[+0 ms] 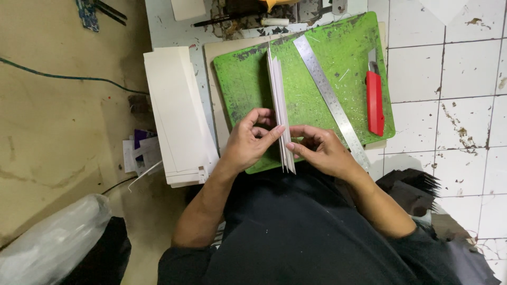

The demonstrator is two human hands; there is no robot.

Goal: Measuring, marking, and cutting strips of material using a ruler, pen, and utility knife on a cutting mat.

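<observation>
A thin stack of white card sheets [278, 95] stands on edge on a worn green cutting mat [343, 58]. My left hand [251, 138] presses against the stack's left face near its close end, fingers curled. From the other side my right hand [319, 149] pinches the same end, so the stack is held upright between both hands. A long steel ruler [330, 97] lies diagonally on the mat just right of the stack. Farther right on the mat lies a red utility knife [375, 97].
A pile of long white card strips [177, 116] lies left of the mat. Paper scraps [138, 150] sit beside it. Tools and clutter line the far edge [248, 21]. White floor tiles [454, 95] are on the right, a clear plastic bag [53, 243] at lower left.
</observation>
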